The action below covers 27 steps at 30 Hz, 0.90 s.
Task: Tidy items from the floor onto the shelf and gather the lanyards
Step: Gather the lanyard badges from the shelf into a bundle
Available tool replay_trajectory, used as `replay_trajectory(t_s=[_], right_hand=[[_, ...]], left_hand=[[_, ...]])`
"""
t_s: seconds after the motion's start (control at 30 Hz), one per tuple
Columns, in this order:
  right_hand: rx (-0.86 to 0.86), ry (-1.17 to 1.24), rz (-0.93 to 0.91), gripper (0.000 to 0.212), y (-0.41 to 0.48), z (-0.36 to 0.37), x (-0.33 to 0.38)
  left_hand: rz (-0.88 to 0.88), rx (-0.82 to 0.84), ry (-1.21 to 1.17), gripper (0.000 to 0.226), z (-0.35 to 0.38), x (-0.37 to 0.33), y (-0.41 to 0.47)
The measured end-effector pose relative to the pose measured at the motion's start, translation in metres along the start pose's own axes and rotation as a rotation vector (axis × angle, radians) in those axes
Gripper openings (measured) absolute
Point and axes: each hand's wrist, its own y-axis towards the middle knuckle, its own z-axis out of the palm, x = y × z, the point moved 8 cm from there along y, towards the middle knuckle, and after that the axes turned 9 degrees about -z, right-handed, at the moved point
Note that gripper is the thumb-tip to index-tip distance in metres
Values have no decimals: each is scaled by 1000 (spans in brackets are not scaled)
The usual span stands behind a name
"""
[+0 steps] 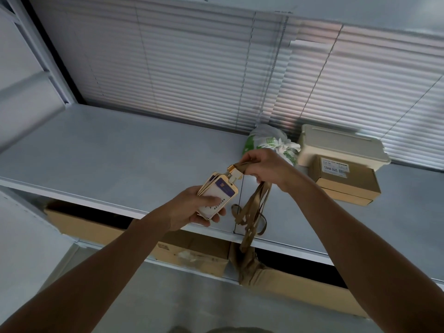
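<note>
The left hand grasps a fanned stack of badge holders from below, thumb across the top card, which keeps the cards squared and prevents them from sliding apart; the right hand is clenched around the tan lanyards just behind their metal clips, so the straps are bunched at one point; the loose loops hang below the fist and fall past the front edge of the shelf. Both hands hold the bundle above the shelf, not resting on it; this grip appears intended to gather the straps before the bundle is set down. At the right of the shelf, a beige lidded container sits on a cardboard box, with a green-and-white plastic bag just beside them; further cardboard boxes occupy the tier beneath.
</note>
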Motion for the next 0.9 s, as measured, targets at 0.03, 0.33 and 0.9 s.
replay_trajectory(t_s=[0.03, 0.33, 0.9], right_hand=[[-5, 12, -7, 10, 2, -3, 0], [-86, 96, 5, 8, 34, -12, -6], [-273, 409, 433, 15, 13, 76, -79]], left_hand=[[1, 10, -13, 26, 1, -1, 1], [1, 12, -74, 29, -30, -29, 13], [-58, -181, -334, 14, -161, -122, 103]])
